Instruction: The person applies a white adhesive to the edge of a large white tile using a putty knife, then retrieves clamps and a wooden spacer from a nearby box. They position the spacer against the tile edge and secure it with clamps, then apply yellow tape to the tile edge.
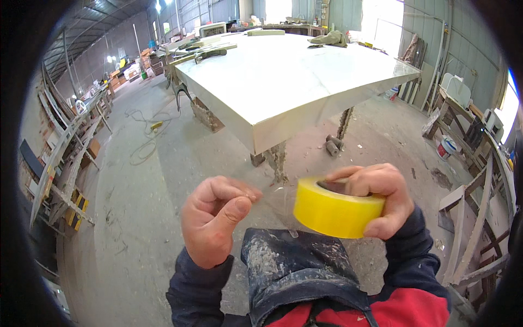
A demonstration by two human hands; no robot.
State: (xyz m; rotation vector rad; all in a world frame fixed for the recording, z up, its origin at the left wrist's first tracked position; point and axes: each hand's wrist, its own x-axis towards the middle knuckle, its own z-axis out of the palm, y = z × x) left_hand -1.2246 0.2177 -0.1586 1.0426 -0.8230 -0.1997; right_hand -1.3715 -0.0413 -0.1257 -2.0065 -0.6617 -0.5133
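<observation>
My right hand [384, 193] grips a thick roll of yellow adhesive tape [338, 212], fingers hooked into its core and thumb against its outer side. To the left of the roll, my left hand [215, 218] is closed, with thumb and forefinger pinched together and the fingertips blurred. A faint clear patch shows in the gap between the pinch and the roll; whether it is a strip of tape I cannot tell. Beyond both hands stands a large white slab-topped table [305, 76], its near corner pointing toward me and its edge faced with the same pale material.
Rough legs [278, 163] carry the slab, with dark cylinders [333, 144] on the floor beside them. A cable [147, 136] lies at left. Racks [71, 158] line the left side; a wooden frame [474, 218] and a bucket [447, 147] stand at right. Cloth [330, 38] rests on the slab.
</observation>
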